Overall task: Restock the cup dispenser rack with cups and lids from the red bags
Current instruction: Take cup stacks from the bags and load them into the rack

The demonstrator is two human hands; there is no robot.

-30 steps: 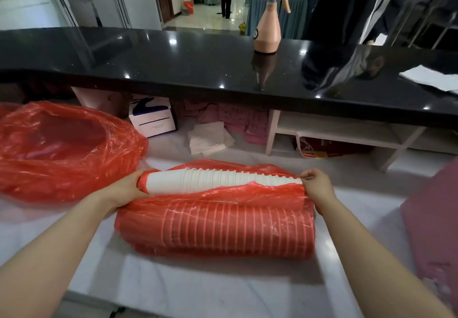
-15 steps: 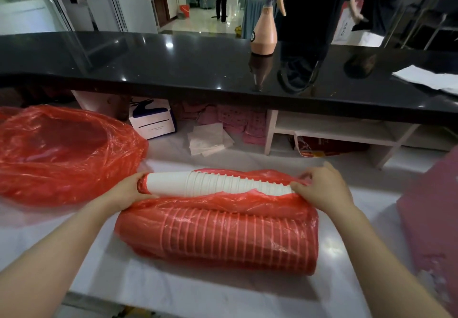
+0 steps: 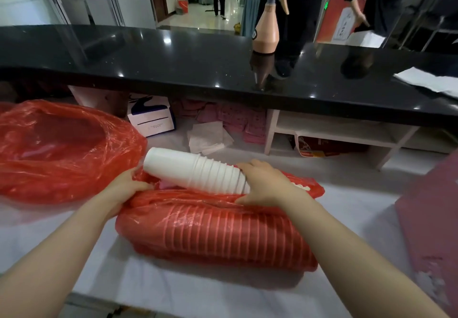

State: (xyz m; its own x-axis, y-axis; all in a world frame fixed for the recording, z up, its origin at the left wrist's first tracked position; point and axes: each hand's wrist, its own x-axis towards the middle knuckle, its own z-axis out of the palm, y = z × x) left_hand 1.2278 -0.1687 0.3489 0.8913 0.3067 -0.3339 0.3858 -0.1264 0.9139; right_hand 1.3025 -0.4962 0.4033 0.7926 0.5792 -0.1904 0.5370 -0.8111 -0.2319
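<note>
Forearms reach forward over the white counter (image 3: 198,293), both angled inward. Below my grips lies the red bag (image 3: 215,233) of ribbed cup stacks. My left hand (image 3: 124,186) pinches the bag's open edge, fingers curled into the plastic. My right hand (image 3: 265,183) wraps around the white cup stack (image 3: 195,171), its free end tilted up toward my left. Left of that, a second red bag (image 3: 62,151) sits crumpled. Beyond, a spray bottle (image 3: 266,32) stands on the black ledge.
</note>
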